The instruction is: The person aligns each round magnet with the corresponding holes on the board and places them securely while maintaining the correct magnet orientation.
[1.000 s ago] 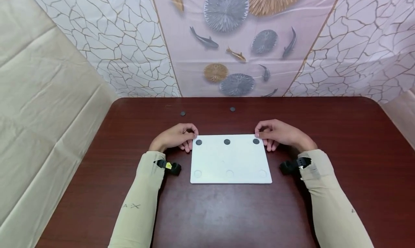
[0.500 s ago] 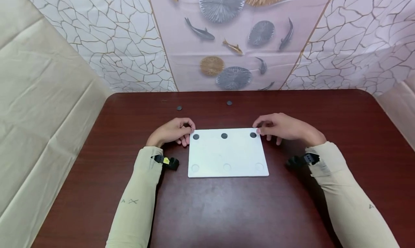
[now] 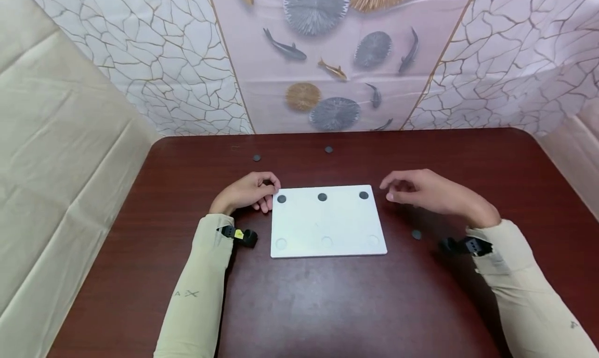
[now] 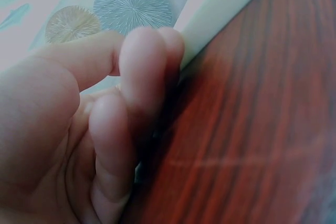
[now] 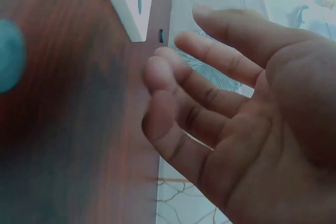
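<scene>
A thin white board (image 3: 327,220) lies flat on the table, with three dark round discs (image 3: 322,197) along its far edge and three shallow round recesses (image 3: 326,241) along its near edge. My left hand (image 3: 244,193) pinches the far left corner between thumb and index finger; in the left wrist view the board's edge (image 4: 220,9) runs up from those fingertips. Off the board's right side, my right hand (image 3: 430,191) hovers with loosely bent fingers and nothing in it. The right wrist view shows that palm and the board's corner (image 5: 128,9) apart from it.
One loose dark disc (image 3: 416,234) lies right of the board, near the right wrist. Two more, a left disc (image 3: 256,158) and a right disc (image 3: 328,149), lie beyond the board. A patterned cloth (image 3: 337,62) hangs behind the dark red table (image 3: 304,306).
My right hand has let go of the board's far right corner and moved right. The loose disc near the right wrist has come into sight. My left hand stays at its corner.
</scene>
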`<state>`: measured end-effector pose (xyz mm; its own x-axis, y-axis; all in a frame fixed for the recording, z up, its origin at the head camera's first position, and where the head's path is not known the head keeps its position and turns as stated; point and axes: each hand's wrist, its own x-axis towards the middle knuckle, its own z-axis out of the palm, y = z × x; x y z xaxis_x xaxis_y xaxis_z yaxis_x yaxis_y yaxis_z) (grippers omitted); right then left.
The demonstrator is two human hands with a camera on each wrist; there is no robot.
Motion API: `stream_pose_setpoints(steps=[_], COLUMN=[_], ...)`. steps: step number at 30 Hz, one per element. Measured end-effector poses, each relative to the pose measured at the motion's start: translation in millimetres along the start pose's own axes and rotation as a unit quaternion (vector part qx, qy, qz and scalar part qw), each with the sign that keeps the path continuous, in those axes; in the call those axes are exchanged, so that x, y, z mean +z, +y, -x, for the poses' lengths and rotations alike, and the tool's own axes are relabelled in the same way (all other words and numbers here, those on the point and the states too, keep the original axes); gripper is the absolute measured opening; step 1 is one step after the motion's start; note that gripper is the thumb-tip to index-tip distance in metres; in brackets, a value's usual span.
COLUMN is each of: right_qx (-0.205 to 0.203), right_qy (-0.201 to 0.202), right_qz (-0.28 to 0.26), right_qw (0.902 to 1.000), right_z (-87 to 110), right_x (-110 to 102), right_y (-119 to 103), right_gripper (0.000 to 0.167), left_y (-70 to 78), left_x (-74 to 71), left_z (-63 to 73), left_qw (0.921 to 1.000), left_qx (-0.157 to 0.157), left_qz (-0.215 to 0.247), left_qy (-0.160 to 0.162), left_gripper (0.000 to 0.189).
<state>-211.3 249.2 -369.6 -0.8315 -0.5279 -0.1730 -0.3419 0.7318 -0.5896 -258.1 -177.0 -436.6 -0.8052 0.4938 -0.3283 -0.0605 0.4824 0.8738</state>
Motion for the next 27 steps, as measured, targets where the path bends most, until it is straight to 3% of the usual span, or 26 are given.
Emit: stream_pose_setpoints(steps=[6,11,17,21,27], right_qx=[-0.027,-0.046,-0.095,-0.107,-0.1], right_qy=[0.024,0.015,-0.043,-0.096,-0.125], right_qz=[0.011,-0.002,-0.063,-0.094,-0.104], right_qw=[0.9993,0.9988,0.9926,0.9852,0.9815], right_z=[23.3,36.5,46.0,46.8,49.4], right_x=[8.6,10.4,10.4,10.4,9.8], right_y=[14.1,28.7,44.6,51.0,56.1], right_gripper=[0.019,0.022,0.025,0.022,0.026], left_y=[-1.4,-1.8,-0.1,-1.9,-2.8], left_x=[0.7,-1.0,-3.8,-4.0,-1.2], left_z=[1.0,1.4,2.0,1.0,0.4], left_qw=[1.0,1.0,1.0,1.0,1.0], left_qx=[0.001,0.001,0.0,0.0,0.002], left_qz=[0.005,0.003,-0.002,-0.007,-0.003], left_qy=[0.001,0.004,0.009,0.007,0.005], left_gripper=[0.012,0.013,0.013,0.013,0.013])
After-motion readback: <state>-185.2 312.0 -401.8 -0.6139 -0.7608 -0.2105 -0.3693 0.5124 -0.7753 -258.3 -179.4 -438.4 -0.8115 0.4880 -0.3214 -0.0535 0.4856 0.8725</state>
